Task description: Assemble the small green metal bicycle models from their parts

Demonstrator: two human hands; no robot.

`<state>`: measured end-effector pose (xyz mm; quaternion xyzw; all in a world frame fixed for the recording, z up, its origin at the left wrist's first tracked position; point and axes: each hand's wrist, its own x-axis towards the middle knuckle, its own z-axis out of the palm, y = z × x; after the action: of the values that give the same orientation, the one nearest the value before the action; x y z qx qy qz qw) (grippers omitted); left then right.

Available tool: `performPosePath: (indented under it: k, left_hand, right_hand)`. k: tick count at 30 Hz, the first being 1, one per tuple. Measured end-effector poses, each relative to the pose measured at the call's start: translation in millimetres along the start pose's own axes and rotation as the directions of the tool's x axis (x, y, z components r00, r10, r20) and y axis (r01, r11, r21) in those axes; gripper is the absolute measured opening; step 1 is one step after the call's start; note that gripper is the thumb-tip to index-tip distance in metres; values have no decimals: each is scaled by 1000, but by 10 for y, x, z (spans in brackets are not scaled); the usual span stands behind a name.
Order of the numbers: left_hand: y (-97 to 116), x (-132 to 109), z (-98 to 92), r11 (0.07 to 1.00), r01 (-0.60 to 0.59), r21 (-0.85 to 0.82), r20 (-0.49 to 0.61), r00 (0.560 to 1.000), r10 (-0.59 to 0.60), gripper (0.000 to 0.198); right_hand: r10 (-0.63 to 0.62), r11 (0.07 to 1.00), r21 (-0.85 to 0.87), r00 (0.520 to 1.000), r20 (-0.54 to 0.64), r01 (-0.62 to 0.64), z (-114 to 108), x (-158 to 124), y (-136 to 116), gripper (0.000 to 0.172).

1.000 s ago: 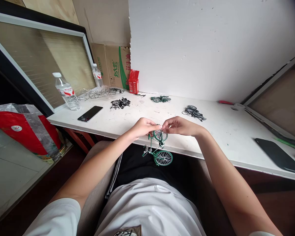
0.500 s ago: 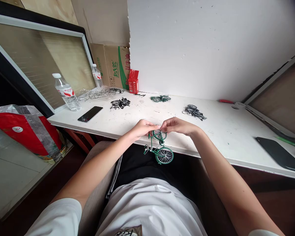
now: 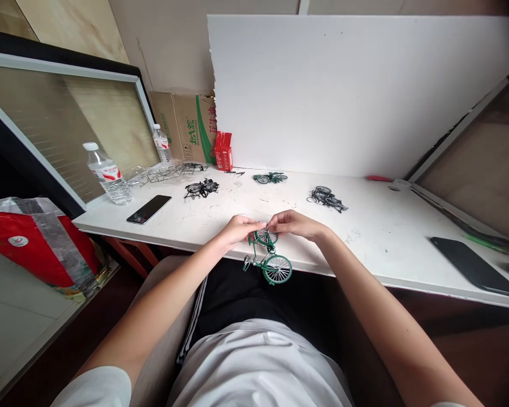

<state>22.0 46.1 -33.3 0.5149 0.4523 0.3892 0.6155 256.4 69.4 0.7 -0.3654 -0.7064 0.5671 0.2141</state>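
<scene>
A green model bicycle (image 3: pixel 277 269) hangs over the table's front edge, its handlebar end and one spoked wheel toward my lap. My left hand (image 3: pixel 240 230) is closed on the upper wheel from the left, thumb and fingers pinched at its rim. From the right, my right hand (image 3: pixel 294 224) pinches the same wheel near its top. The two sets of fingertips almost meet there. Whether a small part sits between them is hidden.
On the white table (image 3: pixel 365 237) lie black model parts (image 3: pixel 201 187), a dark model bicycle (image 3: pixel 326 199), green model parts (image 3: pixel 270 178), a phone (image 3: pixel 149 209) and a black slab (image 3: pixel 475 265). Water bottles (image 3: pixel 110 178), a red box (image 3: pixel 224 151) and a carton (image 3: pixel 190 127) stand at the back left.
The view has tilted up slightly and shifted, so everything sits a little lower and further left. Both hands keep their hold on the bicycle's upper wheel.
</scene>
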Motion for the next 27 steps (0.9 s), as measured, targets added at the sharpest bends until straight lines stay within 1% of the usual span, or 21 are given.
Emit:
performPosePath:
  k: [3, 6, 9, 13, 20, 27]
  left_hand:
    - [-53, 77, -19, 1000, -17, 22, -19, 1000, 17, 48]
    - [-58, 134, -19, 998, -54, 38, -45, 997, 56, 53]
    - [-42, 186, -15, 996, -77, 54, -55, 995, 80, 53]
    - [-57, 270, -31, 995, -82, 63, -59, 995, 86, 54]
    - [-71, 313, -51, 994, -84, 70, -40, 995, 87, 53]
    - [-57, 298, -36, 995, -76, 65, -65, 995, 81, 56]
  right_hand:
    - [-3, 1000, 10, 1000, -26, 4, 2, 11, 19, 32]
    - [-7, 1000, 17, 997, -83, 8, 1, 18, 27, 30]
    - [-4, 1000, 17, 990, -143, 7, -6, 46, 44, 28]
    - [36, 998, 54, 982, -183, -26, -26, 119, 101, 28]
    - [30, 999, 40, 982, -188, -23, -32, 156, 133, 27]
    - [35, 999, 10, 981, -192, -34, -19, 165, 131, 28]
